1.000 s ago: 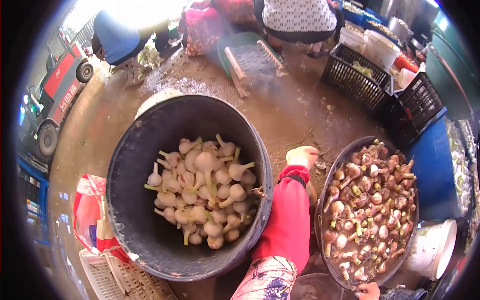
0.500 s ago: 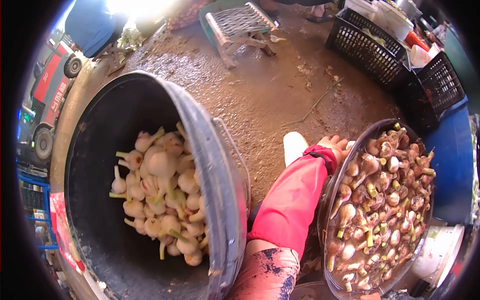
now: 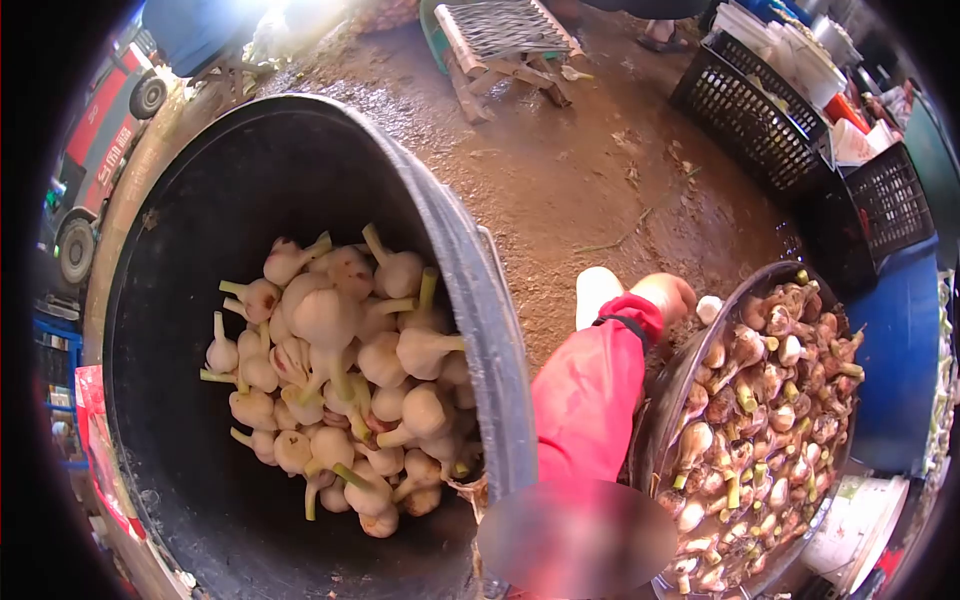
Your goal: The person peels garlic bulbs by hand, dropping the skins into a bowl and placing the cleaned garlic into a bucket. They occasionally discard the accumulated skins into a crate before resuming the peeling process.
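Observation:
My left hand [image 3: 668,296], in a red sleeve [image 3: 590,390] with a dark cuff band, reaches across between two tubs. Its fingers are curled, and a pale garlic bulb [image 3: 709,310] shows at their far end; the grip itself is partly hidden. Just past the bulb is the rim of a round tub [image 3: 655,420] of brown, muddy-looking garlic [image 3: 745,400] lying in dirty water. On the left, a big black bucket [image 3: 190,260] tilts toward me, with clean white garlic [image 3: 330,370] heaped inside. My right hand is out of view.
A low stool [image 3: 510,50] stands on the wet, muddy ground [image 3: 560,190]. Black crates [image 3: 750,115], a blue barrel [image 3: 895,370] and a white bucket [image 3: 860,525] line the right side. A red vehicle [image 3: 105,130] is at far left. A blurred patch covers the bottom middle.
The black bucket looks larger and nearer, and more of its garlic shows. My left hand's fingers are more curled. The muddy garlic tub sits slightly lower in view.

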`<move>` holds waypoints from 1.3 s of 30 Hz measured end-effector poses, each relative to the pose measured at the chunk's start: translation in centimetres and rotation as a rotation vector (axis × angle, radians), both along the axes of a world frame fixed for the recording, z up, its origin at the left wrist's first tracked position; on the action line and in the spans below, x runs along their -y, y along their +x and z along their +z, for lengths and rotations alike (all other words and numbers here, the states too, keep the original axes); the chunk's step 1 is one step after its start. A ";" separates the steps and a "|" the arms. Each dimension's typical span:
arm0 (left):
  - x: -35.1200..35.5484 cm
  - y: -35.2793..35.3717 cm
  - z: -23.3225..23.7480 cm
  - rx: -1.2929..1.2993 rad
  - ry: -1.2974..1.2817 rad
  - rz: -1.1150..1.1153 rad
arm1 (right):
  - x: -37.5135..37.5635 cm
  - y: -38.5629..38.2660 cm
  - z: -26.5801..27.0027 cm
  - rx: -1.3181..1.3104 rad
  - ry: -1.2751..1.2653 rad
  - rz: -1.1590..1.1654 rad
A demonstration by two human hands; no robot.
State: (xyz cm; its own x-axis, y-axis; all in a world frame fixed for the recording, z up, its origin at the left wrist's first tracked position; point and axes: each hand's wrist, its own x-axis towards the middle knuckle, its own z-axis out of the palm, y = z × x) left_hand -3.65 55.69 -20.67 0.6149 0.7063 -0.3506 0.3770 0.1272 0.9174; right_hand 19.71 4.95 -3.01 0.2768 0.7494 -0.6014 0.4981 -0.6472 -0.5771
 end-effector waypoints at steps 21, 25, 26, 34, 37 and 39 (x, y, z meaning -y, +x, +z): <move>8.8 -4.1 22.8 -0.798 0.281 -0.011 | 3.8 2.6 -3.3 0.366 0.280 0.177; 17.1 -0.8 29.8 -0.651 0.306 -0.200 | 4.2 2.3 -3.7 0.391 0.319 0.073; 17.1 1.2 26.9 -0.646 0.137 -0.340 | 4.3 1.6 -3.6 0.451 0.330 0.071; 46.2 -3.0 27.3 0.042 0.650 -0.567 | 15.2 -6.6 -8.6 0.058 0.245 0.452; 52.7 -4.2 26.1 -0.086 0.461 -0.648 | 16.8 -9.4 -2.8 0.109 -0.034 0.276; 55.1 -4.4 25.2 -0.120 0.354 -0.703 | 17.4 -7.6 -3.8 -0.030 0.187 0.001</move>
